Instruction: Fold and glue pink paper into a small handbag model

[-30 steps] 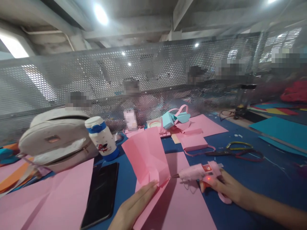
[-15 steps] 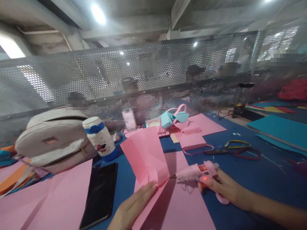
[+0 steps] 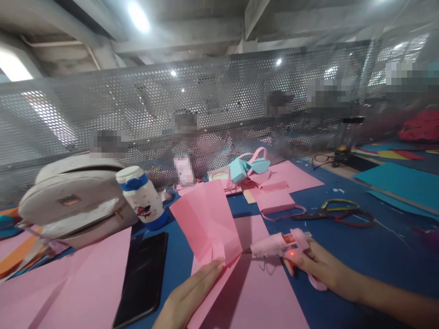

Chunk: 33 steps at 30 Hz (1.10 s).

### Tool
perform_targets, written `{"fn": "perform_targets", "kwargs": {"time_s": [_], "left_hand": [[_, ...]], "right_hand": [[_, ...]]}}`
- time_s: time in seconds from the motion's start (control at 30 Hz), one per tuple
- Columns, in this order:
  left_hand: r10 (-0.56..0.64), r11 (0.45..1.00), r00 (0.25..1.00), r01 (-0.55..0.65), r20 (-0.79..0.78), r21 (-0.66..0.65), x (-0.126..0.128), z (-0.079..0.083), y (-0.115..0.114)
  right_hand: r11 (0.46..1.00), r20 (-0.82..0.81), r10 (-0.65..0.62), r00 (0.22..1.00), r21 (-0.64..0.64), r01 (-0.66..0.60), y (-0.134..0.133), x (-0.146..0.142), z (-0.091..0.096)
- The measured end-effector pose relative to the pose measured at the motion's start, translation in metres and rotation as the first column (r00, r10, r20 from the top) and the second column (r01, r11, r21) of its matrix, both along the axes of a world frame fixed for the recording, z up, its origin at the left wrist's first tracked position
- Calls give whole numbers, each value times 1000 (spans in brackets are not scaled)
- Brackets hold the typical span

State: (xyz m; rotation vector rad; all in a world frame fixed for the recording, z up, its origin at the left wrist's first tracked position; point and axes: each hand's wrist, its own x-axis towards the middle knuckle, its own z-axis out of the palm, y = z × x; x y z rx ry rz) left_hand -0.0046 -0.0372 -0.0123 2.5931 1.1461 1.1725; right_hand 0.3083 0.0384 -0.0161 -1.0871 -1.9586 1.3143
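Observation:
My left hand (image 3: 195,290) grips a folded sheet of pink paper (image 3: 207,219) near its lower fold, fingers pressed against it and the thumb hidden. In my right hand (image 3: 318,267) is a pink glue gun (image 3: 279,244) with a red light glowing on its side. Its nozzle points left and meets, or nearly meets, the folded edge of the paper; I cannot tell which. Beneath them a flat pink sheet (image 3: 264,297) lies on the blue table (image 3: 360,274).
On the left are a black phone (image 3: 144,278), a white bottle (image 3: 142,198) and a pale backpack (image 3: 78,196). Scissors (image 3: 338,214) lie right of a pink paper box (image 3: 276,201). Blue sheets (image 3: 401,185) rest at far right. A perforated metal screen (image 3: 222,105) stands behind.
The view has shifted very slightly. Both hands, the pink paper and the glue gun stay in nearly the same places; the fingers at the glue gun's trigger look slightly different.

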Motion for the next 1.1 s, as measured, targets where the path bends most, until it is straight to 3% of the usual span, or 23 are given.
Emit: {"fn": "perform_targets", "kwargs": {"time_s": [0.23,0.5,0.73,0.97,1.1], "left_hand": [[43,996,999,-45,30,76,9,3,-2],[21,999,1000,-21,1,-28,-3,-7,-1],[-6,1000,999,5,-51,-22,-7,-9,2],[3,1000,1000,-3,-28,-2,-1,-5,1],[1,1000,1000,-1,-11,12,-1,-6,0]], "right_hand": [[999,8,-25,1000,26,25,0,0,-3],[1000,7,-7,1000,8,7,-3,-2,-4],[994,-24,0,1000,-110,-2,-9,-3,-14],[999,-35,-30,999,-25,29,-11,-6,-8],[994,-37,-38,999,-107,34,-12,-7,-10]]}}
